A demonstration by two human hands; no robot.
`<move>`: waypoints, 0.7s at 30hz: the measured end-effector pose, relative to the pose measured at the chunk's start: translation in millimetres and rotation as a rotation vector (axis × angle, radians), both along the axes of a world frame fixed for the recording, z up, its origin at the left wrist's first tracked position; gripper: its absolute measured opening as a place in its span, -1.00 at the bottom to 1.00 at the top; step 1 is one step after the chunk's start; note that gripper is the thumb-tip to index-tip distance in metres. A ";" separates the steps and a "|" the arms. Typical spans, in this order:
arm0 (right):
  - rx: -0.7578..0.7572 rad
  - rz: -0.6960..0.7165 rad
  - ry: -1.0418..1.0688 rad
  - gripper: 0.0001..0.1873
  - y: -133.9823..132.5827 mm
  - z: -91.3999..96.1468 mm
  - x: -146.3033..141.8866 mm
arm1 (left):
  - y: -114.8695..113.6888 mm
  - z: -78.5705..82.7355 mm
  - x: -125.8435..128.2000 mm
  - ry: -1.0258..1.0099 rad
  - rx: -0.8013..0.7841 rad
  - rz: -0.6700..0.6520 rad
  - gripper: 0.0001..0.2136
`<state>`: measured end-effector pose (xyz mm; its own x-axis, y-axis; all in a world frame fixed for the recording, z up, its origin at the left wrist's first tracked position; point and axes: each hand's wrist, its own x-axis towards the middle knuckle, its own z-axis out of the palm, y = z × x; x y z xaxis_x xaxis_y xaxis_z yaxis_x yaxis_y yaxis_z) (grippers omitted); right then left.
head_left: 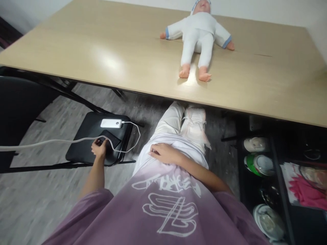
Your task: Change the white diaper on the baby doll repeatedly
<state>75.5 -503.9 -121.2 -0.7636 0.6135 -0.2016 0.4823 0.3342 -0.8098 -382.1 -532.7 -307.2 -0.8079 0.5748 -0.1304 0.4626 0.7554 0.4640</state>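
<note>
My left hand [99,148] reaches down to a black chair seat [83,136], its fingers closed on the near edge of a dark, flat, phone-like device [113,139]. Behind this device lies a white power bank [111,123], with a white cable [139,131] plugged into its right end. The cable loops round and runs over the device, beside my left fingers, to the left edge of the view. My right hand [163,153] lies loosely across my lap with a ring on one finger and nothing in it. A white, padded, diaper-like thing [195,124] rests on my right thigh.
On the wooden table [122,68] in front lies a baby doll [199,30] in white clothes, face up, feet toward me. Another black chair [20,112] stands at left. A dark shelf [281,170] at right holds wrapped items and pink cloth [306,192].
</note>
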 end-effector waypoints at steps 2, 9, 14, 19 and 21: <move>-0.009 0.002 -0.001 -0.75 0.5 0.4 0.2 | 8.7 -0.3 2.9 0.001 -0.025 0.154 -0.54; -0.008 0.003 0.000 -0.77 1.5 0.9 1.3 | 29.5 2.7 20.1 -0.039 -0.038 0.366 -0.47; -0.019 -0.002 0.016 -0.79 1.1 2.7 1.8 | 33.1 8.2 29.6 -0.114 -0.024 0.334 -0.43; -0.048 -0.014 0.012 -0.76 1.1 0.9 3.2 | 34.4 9.9 30.6 -0.123 -0.023 0.333 -0.36; -0.053 -0.010 0.015 -0.77 1.6 -0.2 3.5 | 33.8 10.3 29.9 -0.116 -0.025 0.338 -0.26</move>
